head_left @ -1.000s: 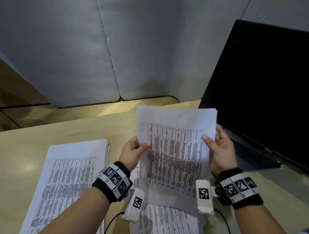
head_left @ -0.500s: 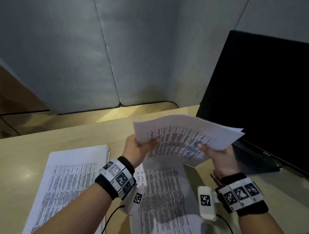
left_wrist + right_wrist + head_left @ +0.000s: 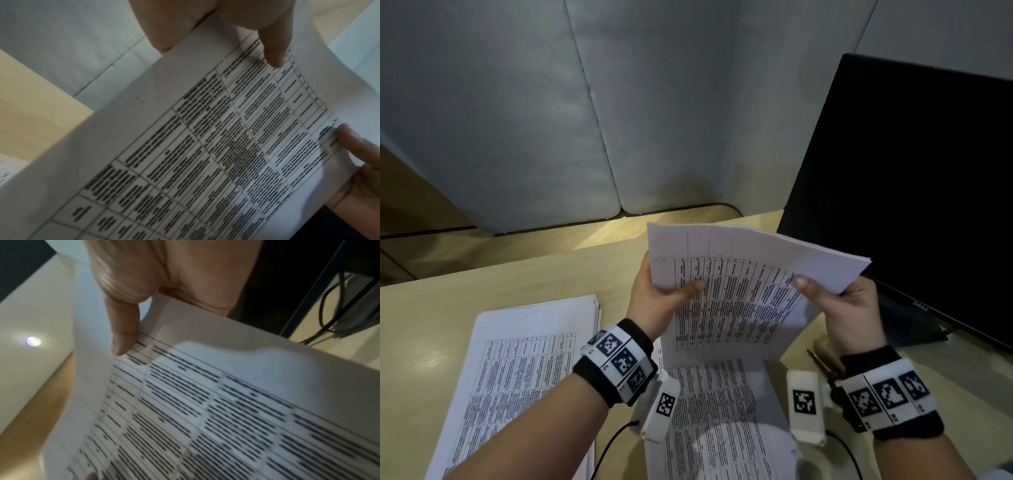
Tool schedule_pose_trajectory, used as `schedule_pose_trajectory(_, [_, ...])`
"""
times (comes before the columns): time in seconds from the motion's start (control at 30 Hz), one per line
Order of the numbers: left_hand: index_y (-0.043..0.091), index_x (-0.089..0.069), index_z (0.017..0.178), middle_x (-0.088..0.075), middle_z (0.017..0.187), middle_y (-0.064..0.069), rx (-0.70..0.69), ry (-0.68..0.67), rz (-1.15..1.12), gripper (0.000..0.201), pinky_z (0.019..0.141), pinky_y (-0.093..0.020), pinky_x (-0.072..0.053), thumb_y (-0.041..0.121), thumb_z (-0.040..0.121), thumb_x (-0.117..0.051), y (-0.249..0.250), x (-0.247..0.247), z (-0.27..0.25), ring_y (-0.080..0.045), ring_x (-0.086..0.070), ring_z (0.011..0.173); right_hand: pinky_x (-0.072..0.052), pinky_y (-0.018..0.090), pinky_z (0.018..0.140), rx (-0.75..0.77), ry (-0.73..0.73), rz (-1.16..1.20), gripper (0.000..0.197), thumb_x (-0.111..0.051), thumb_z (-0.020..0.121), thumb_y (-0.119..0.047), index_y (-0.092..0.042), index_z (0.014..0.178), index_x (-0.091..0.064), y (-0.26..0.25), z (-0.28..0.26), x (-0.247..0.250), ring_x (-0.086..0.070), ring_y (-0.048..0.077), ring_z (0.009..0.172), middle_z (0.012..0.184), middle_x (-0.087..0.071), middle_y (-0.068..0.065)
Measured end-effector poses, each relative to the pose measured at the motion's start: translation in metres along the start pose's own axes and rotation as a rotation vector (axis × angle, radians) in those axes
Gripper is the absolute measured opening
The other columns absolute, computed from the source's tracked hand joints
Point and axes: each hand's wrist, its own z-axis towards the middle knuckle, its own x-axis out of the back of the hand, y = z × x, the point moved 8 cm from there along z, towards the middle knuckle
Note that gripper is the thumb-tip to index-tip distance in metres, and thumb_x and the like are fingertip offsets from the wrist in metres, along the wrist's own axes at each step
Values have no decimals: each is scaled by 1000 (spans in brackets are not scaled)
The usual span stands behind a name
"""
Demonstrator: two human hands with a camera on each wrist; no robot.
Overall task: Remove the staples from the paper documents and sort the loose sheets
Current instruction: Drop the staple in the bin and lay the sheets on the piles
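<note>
Item: sheaf of printed sheets (image 3: 750, 291), held in the air above the desk (image 3: 431, 308), centre-right, just in front of the dark monitor (image 3: 911, 188); it bows upward, its long axis running near to far. Left hand (image 3: 657, 301) pinches the left edge, thumb on the printed face; right hand (image 3: 842, 308) pinches the right edge likewise, both forearms raised, neither nearer. A flat paper stack (image 3: 524, 370) lies to the near left, another sheet (image 3: 715, 411) directly beneath.

The printed document (image 3: 739, 294), upright and flat a second ago, now tilts back and bows. The right hand (image 3: 842, 308) sits farther right, the left hand (image 3: 657, 298) higher, uncovering the sheet (image 3: 709, 411) beneath.
</note>
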Motion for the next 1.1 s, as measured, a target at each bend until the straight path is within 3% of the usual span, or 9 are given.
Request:
schedule_pose_trajectory(0.13, [16, -65, 90, -72, 80, 7, 35, -3, 86, 23, 62, -17, -53, 4, 72, -73, 2, -5, 1, -2, -67, 76, -51, 13, 68, 70, -7, -66, 30, -60, 78, 7, -18, 89, -73, -26, 7, -4, -69, 3, 78, 80, -73, -13])
schedule_pose_trajectory(0.23, [20, -67, 82, -72, 75, 11, 14, -14, 102, 16, 66, -18, -55, 6, 75, -70, 3, -7, 2, -4, -68, 75, -51, 13, 69, 73, -10, -97, 23, -59, 82, 4, -10, 100, -65, -37, 15, -3, -68, 4, 83, 84, -73, -13])
schedule_pose_trajectory(0.43, [19, -67, 87, -71, 90, -6, 271, -36, 212, 10, 82, -36, -53, 28, 82, -65, -67, 3, -10, -22, -67, 84, -54, 37, 83, -341, 62, -181, 15, -62, 86, -8, -20, 94, -65, 48, 15, 10, -68, 19, 91, 93, -73, 2])
schedule_pose_trajectory(0.5, [17, -65, 88, -71, 87, -7, 360, -39, 269, 14, 81, -39, -53, 31, 84, -63, -89, 5, -15, -25, -67, 81, -50, 42, 91, -494, 22, -500, 15, -60, 89, -14, -17, 104, -64, 86, 9, 29, -64, 22, 97, 104, -69, 7])
schedule_pose_trajectory(0.57, [17, -61, 80, -67, 68, 5, 387, -39, 325, 14, 69, -30, -52, 30, 86, -60, -98, 6, -18, -13, -63, 66, -45, 38, 94, -666, -111, -1169, 26, -57, 90, -22, -19, 116, -59, 117, -4, 63, -57, 26, 108, 119, -62, 10])
schedule_pose_trajectory(0.67, [15, -61, 90, -66, 77, 3, 370, -39, 383, 16, 64, -21, -48, 30, 88, -58, -101, 6, -17, -17, -64, 77, -41, 36, 89, -901, -190, -1521, 23, -46, 92, -34, -18, 99, -60, 145, -36, 110, -55, 28, 105, 106, -59, 10])
schedule_pose_trajectory(0.73, [15, -62, 95, -67, 86, -4, 361, -35, 381, 17, 63, -21, -48, 30, 89, -58, -101, 5, -17, -22, -63, 81, -43, 32, 81, -938, -203, -1478, 26, -47, 93, -36, -14, 84, -57, 161, -48, 122, -59, 28, 97, 95, -60, 9])
schedule_pose_trajectory(0.93, [23, -62, 81, -68, 87, -15, 350, -57, 415, 12, 70, -31, -51, 31, 88, -58, -102, -5, -17, -28, -63, 81, -42, 33, 79, -858, -19, -1350, 45, -51, 92, -38, 5, 99, -64, 146, -39, 120, -58, 32, 97, 101, -64, 22])
schedule_pose_trajectory(1.1, [16, -62, 78, -58, 66, -2, 313, -90, 458, 17, 52, -13, -39, 29, 89, -58, -97, -14, -19, -13, -52, 59, -48, 35, 80, -403, 433, -559, 24, -68, 81, -18, -5, 101, -64, 61, 7, 79, -63, 24, 85, 87, -64, 6])
